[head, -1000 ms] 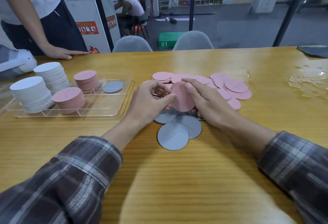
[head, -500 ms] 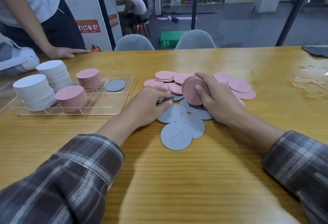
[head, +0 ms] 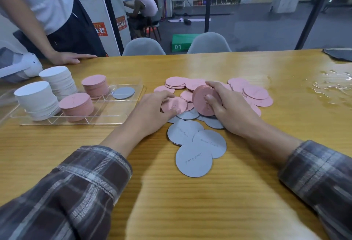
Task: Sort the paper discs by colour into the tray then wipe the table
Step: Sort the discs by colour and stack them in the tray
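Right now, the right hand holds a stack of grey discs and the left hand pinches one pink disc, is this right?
No. The head view shows the stack in the right hand is pink, not grey. The left hand does pinch one pink disc.

Matt paper discs (head: pixel 194 160), clear glossy plastic tray (head: pixel 106 113), glossy wood-grain table (head: pixel 190 201).

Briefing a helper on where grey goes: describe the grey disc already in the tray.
Find the clear tray at the left of the table. In its back row, right of the rear pink stack, lies the grey disc. It is the tray's only grey piece, flat where its neighbours are tall stacks.
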Demonstrator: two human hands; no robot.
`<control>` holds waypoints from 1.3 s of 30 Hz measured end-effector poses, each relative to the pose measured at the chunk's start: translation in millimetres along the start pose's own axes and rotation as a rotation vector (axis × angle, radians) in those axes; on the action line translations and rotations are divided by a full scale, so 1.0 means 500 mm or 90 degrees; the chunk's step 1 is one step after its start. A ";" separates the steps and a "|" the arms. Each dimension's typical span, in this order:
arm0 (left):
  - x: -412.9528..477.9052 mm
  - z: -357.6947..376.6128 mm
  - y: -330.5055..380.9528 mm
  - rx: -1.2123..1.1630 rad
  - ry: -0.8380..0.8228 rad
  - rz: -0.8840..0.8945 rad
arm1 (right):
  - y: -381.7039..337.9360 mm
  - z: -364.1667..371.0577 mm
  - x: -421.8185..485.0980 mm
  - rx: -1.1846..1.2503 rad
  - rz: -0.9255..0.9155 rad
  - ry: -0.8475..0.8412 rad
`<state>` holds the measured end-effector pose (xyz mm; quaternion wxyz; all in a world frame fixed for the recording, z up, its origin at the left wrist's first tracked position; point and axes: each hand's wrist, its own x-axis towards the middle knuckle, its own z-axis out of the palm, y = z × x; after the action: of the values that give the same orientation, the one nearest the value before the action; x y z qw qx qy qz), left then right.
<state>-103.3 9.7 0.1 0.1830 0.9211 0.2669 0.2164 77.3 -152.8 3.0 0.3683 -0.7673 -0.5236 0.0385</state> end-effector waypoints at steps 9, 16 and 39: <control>0.000 -0.019 0.013 -0.004 0.026 -0.027 | -0.005 0.003 -0.001 -0.002 0.002 0.000; -0.008 -0.022 0.015 0.004 0.036 -0.036 | -0.005 0.004 -0.003 0.005 0.006 0.001; -0.017 0.006 0.076 -0.407 0.051 -0.114 | -0.022 0.009 -0.009 0.046 -0.027 -0.035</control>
<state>-92.5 -25.8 12.0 0.4707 0.7807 0.2719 0.3081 64.8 -151.9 4.8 0.3821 -0.7408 -0.5479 0.0710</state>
